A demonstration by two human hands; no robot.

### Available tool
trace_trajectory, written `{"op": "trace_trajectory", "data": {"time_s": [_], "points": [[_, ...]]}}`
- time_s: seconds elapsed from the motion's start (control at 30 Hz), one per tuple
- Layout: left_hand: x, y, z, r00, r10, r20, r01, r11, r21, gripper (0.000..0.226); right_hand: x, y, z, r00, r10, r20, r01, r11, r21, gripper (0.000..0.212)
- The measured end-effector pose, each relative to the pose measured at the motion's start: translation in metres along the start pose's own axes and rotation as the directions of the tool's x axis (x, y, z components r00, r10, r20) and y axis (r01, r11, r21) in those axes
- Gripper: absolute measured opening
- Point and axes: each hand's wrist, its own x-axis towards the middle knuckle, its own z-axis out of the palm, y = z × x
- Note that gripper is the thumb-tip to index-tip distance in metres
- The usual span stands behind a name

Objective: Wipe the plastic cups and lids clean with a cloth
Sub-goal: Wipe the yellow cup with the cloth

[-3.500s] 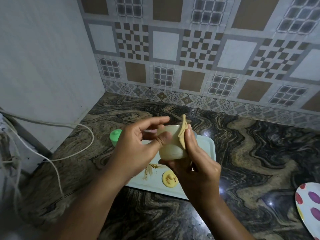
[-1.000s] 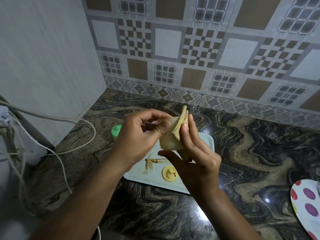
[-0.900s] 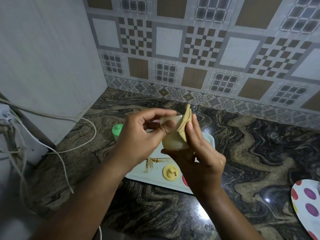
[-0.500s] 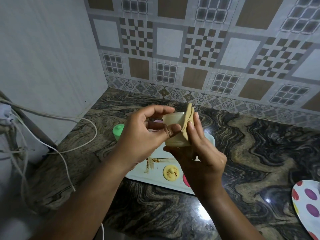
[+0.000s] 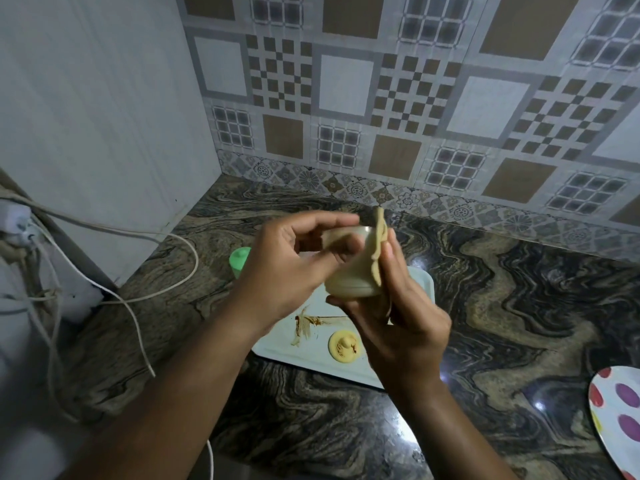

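We see both hands held up over the counter (image 5: 502, 306), working on one cream cup (image 5: 349, 278). The cup is in the air above the far part of the white tray (image 5: 277, 351) and touches neither tray nor counter.

The left hand (image 5: 287, 268) grips the cup from its left side. Its fingers are curled over the rim and its thumb lies across the cup's wall. The fingertips are blurred, so we can't tell exactly how they sit.

The right hand (image 5: 398, 327) holds a tan cloth (image 5: 377, 251) flat against the cup's right side. Its long fingers lie along the cloth and are nearly straight, while the lower fingers wrap under the cup's base. A folded end of the cloth sticks up past the rim.

The tray lies on the counter toward the left back corner. A yellow lid (image 5: 344, 346) lies by the tray's near edge, knob up, with brown marks on it. A brown smear (image 5: 304, 323) is on the tray just left of the lid.

A green cup (image 5: 239, 259) stands at the tray's far left corner, partly hidden by the left hand. We can't tell whether it is on the tray or off it.

A spotted plate (image 5: 620, 410) lies at the counter's right edge, cut off by the frame. A white cable (image 5: 166, 289) loops over the counter's left edge. A patterned tile wall (image 5: 381, 98) runs along the back edge.
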Motion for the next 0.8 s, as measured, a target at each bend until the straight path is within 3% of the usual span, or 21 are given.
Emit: {"op": "trace_trajectory", "data": {"time_s": [0.13,0.2,0.3,0.4,0.47,0.53,0.6,0.7,0.73,0.8], "points": [[0.004,-0.001,-0.010,0.992,-0.123,-0.010,0.119,0.977,-0.176,0.030,0.002,-0.005,-0.001,0.934,0.338,-0.118,-0.287,0.903,0.320,0.083],[0.005,-0.001,-0.011,0.988,-0.150,0.043,0.156,0.969,-0.190,0.031,0.003,-0.006,0.000,0.909,0.406,-0.097,-0.332,0.844,0.420,0.075],[0.006,-0.002,-0.011,0.982,-0.173,0.071,0.184,0.955,-0.234,0.028,0.005,-0.007,0.000,0.926,0.370,-0.067,-0.311,0.853,0.419,0.071],[0.006,-0.002,-0.014,0.990,-0.130,0.047,0.136,0.975,-0.173,0.019,0.005,-0.003,-0.004,0.990,0.134,-0.030,-0.128,0.981,0.149,0.078],[0.006,0.002,-0.013,0.998,-0.048,0.039,0.050,0.998,-0.047,0.016,0.004,0.002,-0.006,0.999,-0.029,0.013,0.030,0.999,-0.034,0.076],[0.004,0.007,-0.010,0.999,0.010,0.036,-0.010,1.000,0.002,0.018,0.004,0.002,-0.007,0.997,-0.077,-0.016,0.076,0.994,-0.080,0.075],[0.004,0.009,-0.010,1.000,-0.001,0.025,0.002,0.999,-0.041,0.024,0.005,-0.004,-0.004,0.996,0.018,-0.091,-0.017,1.000,0.011,0.079],[0.004,0.008,-0.011,0.997,-0.052,0.060,0.057,0.996,-0.075,0.027,0.007,-0.013,0.001,0.936,0.329,-0.128,-0.275,0.906,0.321,0.088],[0.004,0.008,-0.011,0.995,-0.068,0.071,0.075,0.993,-0.094,0.026,0.007,-0.013,0.002,0.927,0.356,-0.117,-0.295,0.886,0.359,0.088],[0.004,0.008,-0.011,0.994,-0.079,0.074,0.088,0.988,-0.125,0.024,0.008,-0.012,0.001,0.955,0.272,-0.116,-0.234,0.936,0.264,0.089]]}}
